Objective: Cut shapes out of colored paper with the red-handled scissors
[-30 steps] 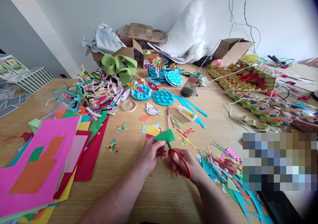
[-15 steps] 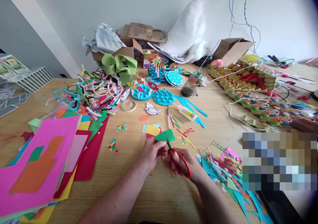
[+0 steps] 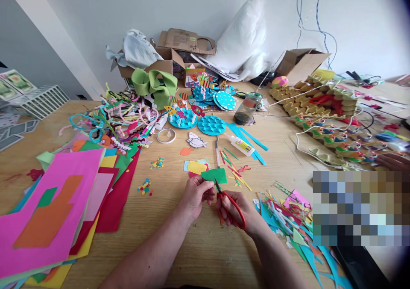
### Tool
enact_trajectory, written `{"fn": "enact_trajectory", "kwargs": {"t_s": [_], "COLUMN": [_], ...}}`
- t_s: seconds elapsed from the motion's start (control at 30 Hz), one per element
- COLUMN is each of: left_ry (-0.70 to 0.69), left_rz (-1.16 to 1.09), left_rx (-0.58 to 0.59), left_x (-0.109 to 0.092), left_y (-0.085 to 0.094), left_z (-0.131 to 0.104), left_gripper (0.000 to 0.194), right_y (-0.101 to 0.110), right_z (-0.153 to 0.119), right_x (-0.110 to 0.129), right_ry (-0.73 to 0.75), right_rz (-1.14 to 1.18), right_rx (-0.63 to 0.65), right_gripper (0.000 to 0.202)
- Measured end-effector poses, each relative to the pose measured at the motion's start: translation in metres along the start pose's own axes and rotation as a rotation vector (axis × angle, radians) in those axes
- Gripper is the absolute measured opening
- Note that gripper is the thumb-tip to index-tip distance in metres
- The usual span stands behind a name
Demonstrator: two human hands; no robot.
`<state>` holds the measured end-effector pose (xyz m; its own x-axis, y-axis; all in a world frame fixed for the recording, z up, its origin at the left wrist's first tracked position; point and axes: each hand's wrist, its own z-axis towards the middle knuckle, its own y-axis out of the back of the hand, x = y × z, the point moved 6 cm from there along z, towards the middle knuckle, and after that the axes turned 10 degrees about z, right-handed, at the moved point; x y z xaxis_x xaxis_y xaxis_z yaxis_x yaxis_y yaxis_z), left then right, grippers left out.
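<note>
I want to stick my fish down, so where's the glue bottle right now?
In the head view, the glue bottle lies right of the pen, partly over the blue strips.

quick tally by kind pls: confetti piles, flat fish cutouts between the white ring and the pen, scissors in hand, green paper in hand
confetti piles: 2
fish cutouts: 2
scissors: 1
green paper: 1
total: 6

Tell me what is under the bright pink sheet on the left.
A crimson sheet, a light pink sheet and a yellow sheet stick out from under the bright pink sheet; whatever lies wholly beneath it is covered.
</note>
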<state>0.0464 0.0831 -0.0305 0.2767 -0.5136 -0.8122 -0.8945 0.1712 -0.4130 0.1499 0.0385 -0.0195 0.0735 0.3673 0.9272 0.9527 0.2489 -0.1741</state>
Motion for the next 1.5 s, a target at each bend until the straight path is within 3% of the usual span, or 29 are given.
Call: {"fn": "enact_trajectory", "kwargs": {"t_s": [1.17, 1.5], "left_ry": [-0.007, -0.134], "left_rz": [0.02, -0.047], "left_rx": [0.026, -0.139], "left_x": [0.0013, -0.0071], "left_y": [0.0014, 0.009], "left_z": [0.0017, 0.0029], "left_gripper": [0.021, 0.027], "right_y": [0.0005, -0.0001], "right_z": [-0.0002, -0.0015], "right_x": [0.0036, 0.0064], "right_ry": [-0.006, 0.005], "right_rz": [-0.043, -0.01], "right_rx": [0.004, 0.025], "right_gripper": [0.055, 0.056]}}
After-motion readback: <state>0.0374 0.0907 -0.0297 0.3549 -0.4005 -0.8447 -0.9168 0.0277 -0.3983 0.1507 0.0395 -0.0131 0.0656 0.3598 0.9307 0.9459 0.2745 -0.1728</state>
